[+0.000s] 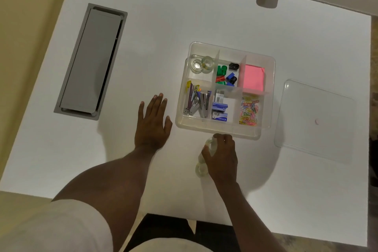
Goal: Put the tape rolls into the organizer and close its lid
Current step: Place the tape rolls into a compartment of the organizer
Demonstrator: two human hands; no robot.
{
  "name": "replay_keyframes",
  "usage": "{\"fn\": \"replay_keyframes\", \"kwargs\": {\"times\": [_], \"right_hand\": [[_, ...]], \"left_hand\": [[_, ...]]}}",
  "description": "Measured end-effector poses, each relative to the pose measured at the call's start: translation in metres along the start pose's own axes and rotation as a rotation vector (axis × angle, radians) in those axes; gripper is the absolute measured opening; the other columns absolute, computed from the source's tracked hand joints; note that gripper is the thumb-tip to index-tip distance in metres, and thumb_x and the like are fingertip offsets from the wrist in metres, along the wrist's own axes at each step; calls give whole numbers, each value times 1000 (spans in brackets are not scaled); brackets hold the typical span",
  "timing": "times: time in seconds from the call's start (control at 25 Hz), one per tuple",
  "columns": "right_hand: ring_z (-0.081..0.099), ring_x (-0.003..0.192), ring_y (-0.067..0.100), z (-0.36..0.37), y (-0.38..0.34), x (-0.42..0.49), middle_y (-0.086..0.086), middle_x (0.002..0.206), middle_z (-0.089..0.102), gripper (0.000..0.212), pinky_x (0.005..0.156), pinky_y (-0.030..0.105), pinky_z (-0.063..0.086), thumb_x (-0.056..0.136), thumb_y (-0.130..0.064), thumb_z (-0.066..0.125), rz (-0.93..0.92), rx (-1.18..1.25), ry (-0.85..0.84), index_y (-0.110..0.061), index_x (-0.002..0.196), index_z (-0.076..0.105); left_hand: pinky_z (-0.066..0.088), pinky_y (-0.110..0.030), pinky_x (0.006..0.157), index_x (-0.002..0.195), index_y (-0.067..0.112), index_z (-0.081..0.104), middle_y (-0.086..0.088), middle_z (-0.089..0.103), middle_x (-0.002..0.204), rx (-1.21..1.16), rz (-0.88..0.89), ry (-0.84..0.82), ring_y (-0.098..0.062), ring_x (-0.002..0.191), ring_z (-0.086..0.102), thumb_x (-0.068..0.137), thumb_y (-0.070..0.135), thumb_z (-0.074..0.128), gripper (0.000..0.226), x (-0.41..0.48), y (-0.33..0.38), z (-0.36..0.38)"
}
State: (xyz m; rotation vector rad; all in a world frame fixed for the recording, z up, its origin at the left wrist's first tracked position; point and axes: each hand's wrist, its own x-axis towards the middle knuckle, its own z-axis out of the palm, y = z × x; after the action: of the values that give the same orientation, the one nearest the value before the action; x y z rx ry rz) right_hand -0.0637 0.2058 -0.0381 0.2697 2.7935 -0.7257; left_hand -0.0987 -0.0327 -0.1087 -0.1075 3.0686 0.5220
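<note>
Fingers (219,139) of the right hand (222,156) curl down over a clear tape roll (210,145) on the table (143,47), closed around it; how firm the hold is cannot be told. More rolls (201,168) lie on the table at 7 o'clock of that hand, touching it, partly hidden under the palm. Just at 12 o'clock of the fingertips stands the organizer (223,129), open, its near wall close to them. Two further rolls (202,65) sit in its 10 o'clock compartment. Other compartments hold sharpeners (227,74), pink notes (252,77), staplers (197,101), staple boxes (219,108) and coloured clips (249,110). At 3 o'clock of the organizer, apart from it, the clear lid (315,120) lies flat on the table. At 9 o'clock of the organizer the left hand (152,121) rests flat on the table, fingers spread wide, holding nothing. Farther out at 9 o'clock a grey cable hatch (90,61) is set into the tabletop.
</note>
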Motion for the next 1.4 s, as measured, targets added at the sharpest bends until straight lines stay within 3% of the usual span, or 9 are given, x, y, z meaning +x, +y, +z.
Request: {"fn": "replay_keyframes", "kwargs": {"times": [0.16,0.44,0.64,0.8,1.12,1.4], "right_hand": [[60,115,23,-12,-39,34,8,124,61,50,96,40,59,83,-30,78,-178,120,111,-12,126,59],[54,110,16,-57,-103,114,8,120,53,41,94,9,44,86,-21,71,-379,294,278,-12,125,64],[54,95,17,-62,-144,184,8,118,52,38,80,32,51,88,-20,69,-304,188,114,-12,122,54],[61,102,35,-50,-158,211,15,120,52,50,90,46,53,86,-19,73,-255,-92,-59,-8,127,46],[65,108,36,-29,-165,225,15,125,54,60,88,40,53,87,-27,74,-161,-273,-131,-7,134,44],[64,103,32,-30,-158,219,14,119,57,39,89,41,54,92,-20,68,-215,-243,-100,-7,125,53]], "left_hand": [[14,-56,135,168,22,24,-1,22,178,19,-64,15,-18,167,18,109,45,28,64,18,-11,1],[10,-53,137,169,26,21,3,17,179,22,-46,-23,-15,167,14,110,49,24,64,5,-5,10],[9,-52,137,169,27,21,4,17,179,25,-59,-44,-15,167,13,110,51,22,64,5,-5,10],[15,-55,135,169,26,21,3,18,179,14,-57,-40,-15,167,14,110,47,26,63,4,-5,11],[19,-57,134,169,25,23,3,18,179,4,-61,-71,-16,167,16,110,48,21,63,3,-3,8],[21,-57,134,168,25,24,2,20,179,-3,-60,-60,-16,167,18,110,47,25,63,4,-2,7]]}}
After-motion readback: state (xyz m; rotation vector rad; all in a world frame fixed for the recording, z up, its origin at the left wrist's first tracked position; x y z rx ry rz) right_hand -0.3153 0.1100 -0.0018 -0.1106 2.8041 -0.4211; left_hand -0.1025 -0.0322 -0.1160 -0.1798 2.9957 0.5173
